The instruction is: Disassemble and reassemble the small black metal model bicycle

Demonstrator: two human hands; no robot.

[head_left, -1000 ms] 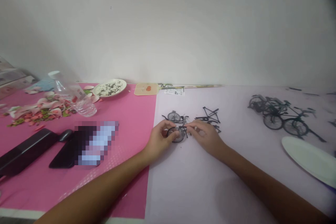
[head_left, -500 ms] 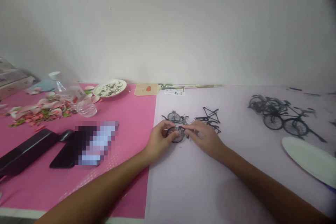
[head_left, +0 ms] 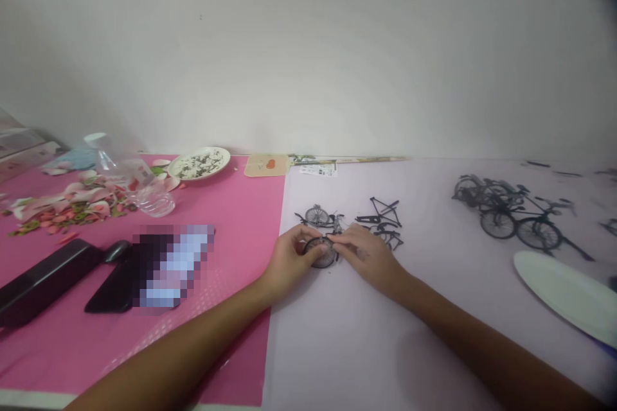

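Between the thumb and fingers of my left hand (head_left: pixel 288 259) is a small black spoked wheel (head_left: pixel 326 259) of a model bicycle, held just above or on the pale lilac surface. My right hand (head_left: pixel 373 255) pinches at the wheel's upper right edge; whatever is between its fingertips is too small to make out. Just beyond my hands lies another spoked model wheel (head_left: pixel 317 214) with thin dark parts around it. A black model bicycle frame (head_left: pixel 384 210) rests behind my right hand, among other slim black pieces (head_left: pixel 388 230).
Assembled model bicycles (head_left: pixel 540 231) stand at the right, behind a white oval plate (head_left: pixel 563 289). On the pink cover (head_left: pixel 231 321) at left are a phone (head_left: pixel 113 289), a black case (head_left: pixel 48 279), a clear bottle (head_left: pixel 120 173), scattered petals (head_left: pixel 91 189) and a plate of white bits (head_left: pixel 200 165).
The view has shifted slightly. My right fingertips have moved a little down and left along the wheel's edge; my left hand keeps its hold on the wheel.
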